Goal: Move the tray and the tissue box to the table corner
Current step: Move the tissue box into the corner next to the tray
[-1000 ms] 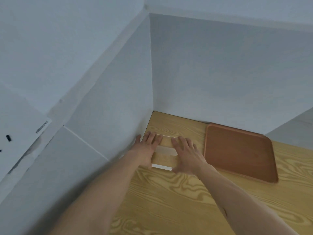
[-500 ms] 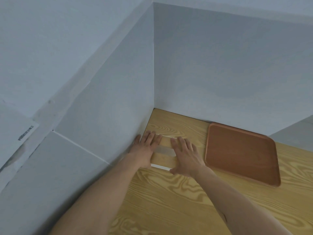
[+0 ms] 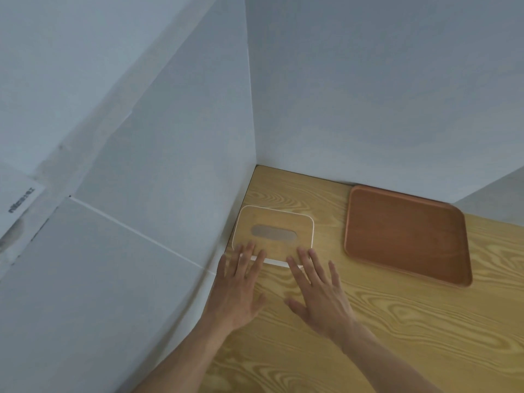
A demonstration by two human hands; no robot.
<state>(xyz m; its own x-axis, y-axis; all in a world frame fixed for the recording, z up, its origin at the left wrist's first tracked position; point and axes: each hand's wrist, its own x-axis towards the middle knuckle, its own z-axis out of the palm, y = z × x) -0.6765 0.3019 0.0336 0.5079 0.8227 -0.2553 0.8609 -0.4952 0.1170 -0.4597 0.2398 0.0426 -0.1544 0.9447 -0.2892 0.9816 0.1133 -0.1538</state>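
The tissue box (image 3: 273,232), white with a wooden lid and a grey oval slot, sits against the left wall near the table's far corner. A brown wooden tray (image 3: 405,236) lies flat to its right, its far edge at the back wall. My left hand (image 3: 239,282) hovers flat at the box's near left edge, fingers spread, holding nothing. My right hand (image 3: 317,290) is spread at the box's near right edge, fingertips just over the rim, also holding nothing.
The wooden table (image 3: 382,321) is boxed in by grey walls on the left (image 3: 158,222) and at the back (image 3: 382,95). A strip of bare tabletop separates the box and the tray.
Both hands have pulled back off the tissue box lid toward me, uncovering it. The box now stands free against the left wall. The tray has not moved.
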